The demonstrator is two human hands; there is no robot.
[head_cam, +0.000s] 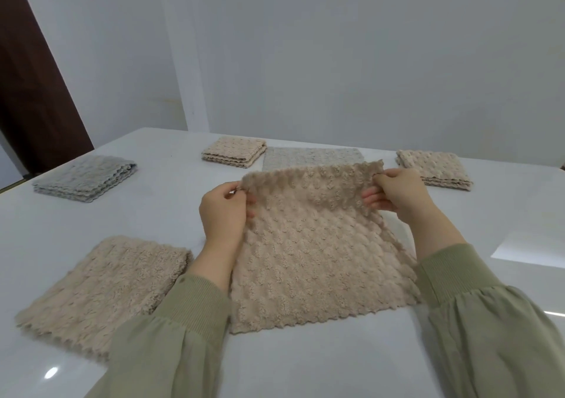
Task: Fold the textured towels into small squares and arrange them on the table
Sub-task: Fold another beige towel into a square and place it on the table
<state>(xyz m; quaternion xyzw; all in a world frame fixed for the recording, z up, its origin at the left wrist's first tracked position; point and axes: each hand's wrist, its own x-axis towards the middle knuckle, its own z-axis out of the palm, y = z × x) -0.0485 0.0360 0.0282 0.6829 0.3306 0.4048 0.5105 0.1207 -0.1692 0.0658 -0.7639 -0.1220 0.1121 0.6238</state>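
The left hand (221, 211) pinches the far left corner of the held beige towel (308, 254), and the right hand (397, 194) pinches its far right corner, thumbs on top. The 2 hands raise that far edge, while the near edge lies on the white table (305, 364). Just left of it lies the near-left beige towel (107, 287). Behind the raised edge lies a flat gray towel (312, 157), between 2 folded squares: the middle beige square (234, 153) and the right beige square (434, 168). A folded gray towel (85, 177) sits far left, well apart.
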